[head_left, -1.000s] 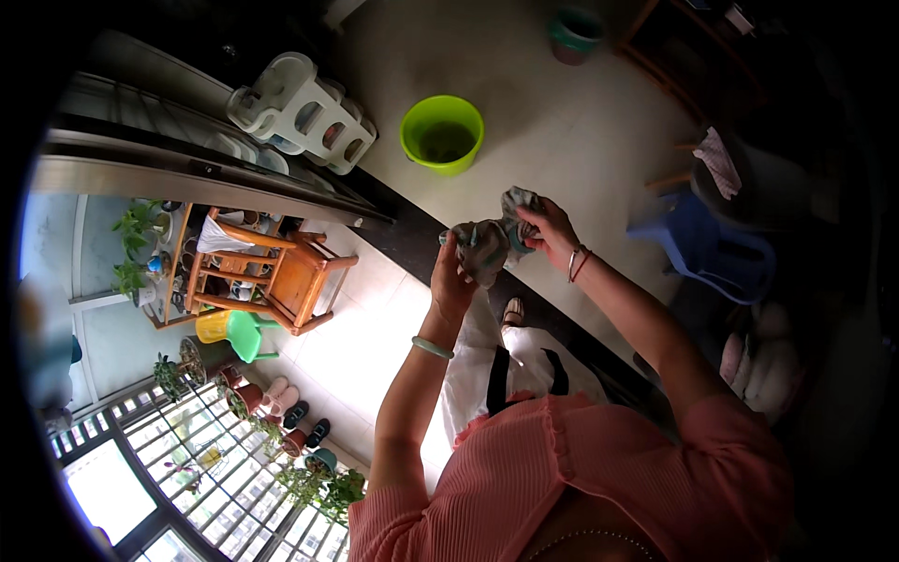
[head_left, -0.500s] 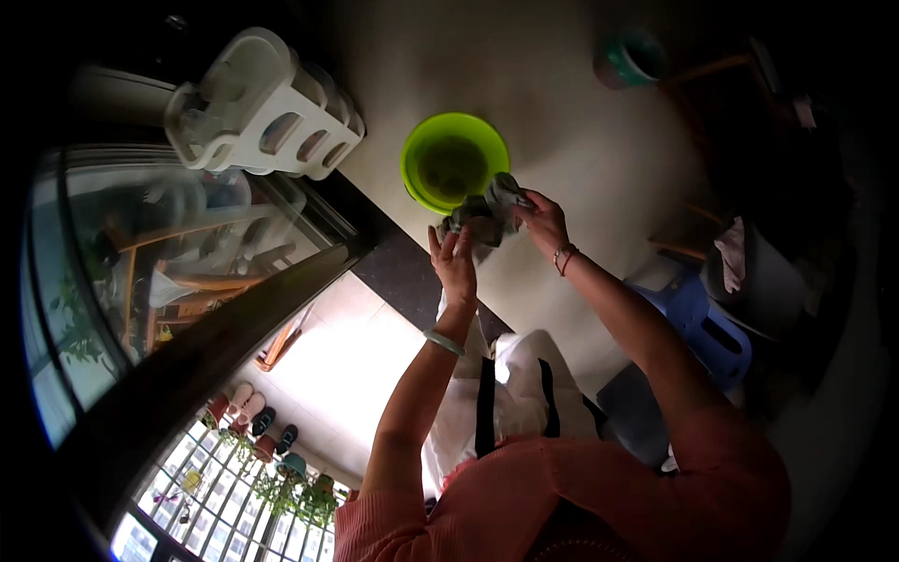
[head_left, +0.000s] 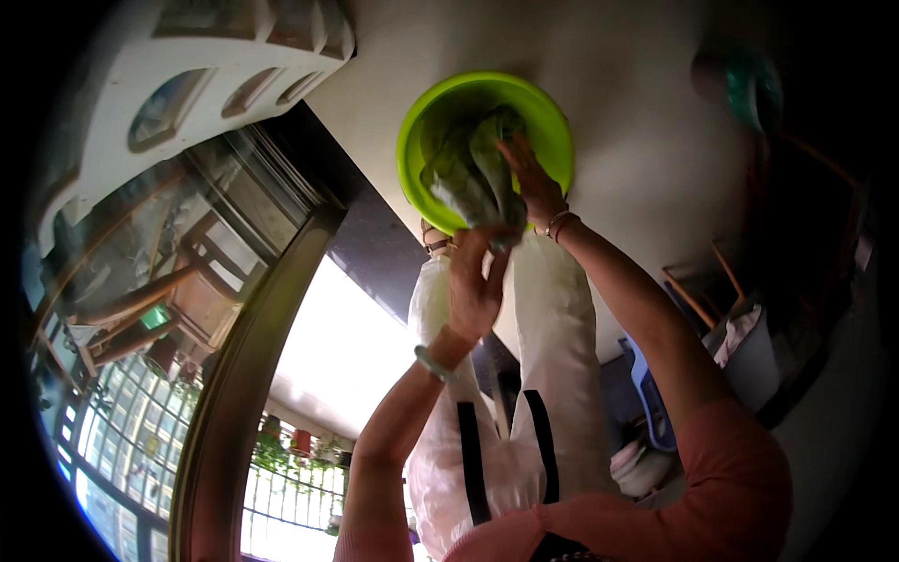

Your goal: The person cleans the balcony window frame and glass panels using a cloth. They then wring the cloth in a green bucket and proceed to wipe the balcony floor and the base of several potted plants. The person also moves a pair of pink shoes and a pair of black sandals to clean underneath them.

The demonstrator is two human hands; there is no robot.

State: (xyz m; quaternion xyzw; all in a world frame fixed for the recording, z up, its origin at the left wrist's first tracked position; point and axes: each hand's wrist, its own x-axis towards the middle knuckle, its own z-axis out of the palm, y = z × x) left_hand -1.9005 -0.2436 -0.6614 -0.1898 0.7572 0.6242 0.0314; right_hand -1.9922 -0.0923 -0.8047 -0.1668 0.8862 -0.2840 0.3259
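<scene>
A bright green basin (head_left: 407, 155) stands on the floor in front of my legs. A limp grey-green cloth (head_left: 459, 183) hangs over it in long folds, its far part inside the rim. My left hand (head_left: 476, 286) is closed on the cloth's near end, just short of the basin's near edge. On the right, my right hand (head_left: 536, 183) reaches over the rim, fingers apart and stretched along the cloth's side. Its fingertips are slightly blurred. What lies at the bottom of the basin is mostly hidden by the cloth.
A white plastic rack (head_left: 201, 89) stands at the far left, beside a glass door with a brown frame (head_left: 253, 347). A dark door sill (head_left: 375, 244) crosses the floor. To the right are a blue plastic stool (head_left: 646, 393) and a dark green bin (head_left: 749, 89).
The cloth has gone from bunched between both hands at the basin's near edge to hanging long, partly inside it. My right hand has loosened its pinch. The whole view has shifted.
</scene>
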